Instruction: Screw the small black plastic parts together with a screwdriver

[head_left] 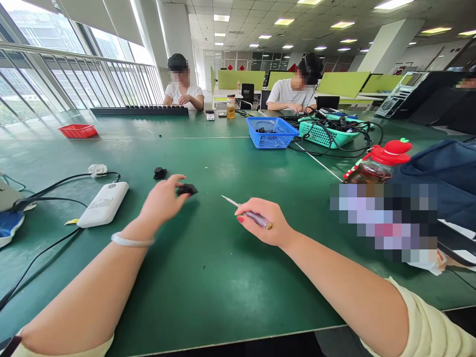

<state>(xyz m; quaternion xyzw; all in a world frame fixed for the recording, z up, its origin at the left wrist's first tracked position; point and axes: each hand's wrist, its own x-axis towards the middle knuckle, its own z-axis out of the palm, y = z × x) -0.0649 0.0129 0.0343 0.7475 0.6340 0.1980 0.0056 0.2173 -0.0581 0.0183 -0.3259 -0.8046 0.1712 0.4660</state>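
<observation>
Between the thumb and fingers of my left hand point(163, 198) is a small black part point(187, 189), held just above the green table point(223, 277); its exact kind is too small to make out. My right hand point(266, 220) grips a slim screwdriver point(256, 218) with a clear purplish handle, its thin metal tip pointing left toward the black part, a gap apart from it. Another small black piece point(159, 173) lies on the table just beyond my left hand.
A white power bank point(104, 204) with black cables lies at left. Farther off are a red tray point(77, 131), a blue basket point(271, 133) and a green basket point(327, 133) with cables. A red-lidded bottle point(375, 163) and dark blue bag point(442, 183) stand right. Two people sit opposite.
</observation>
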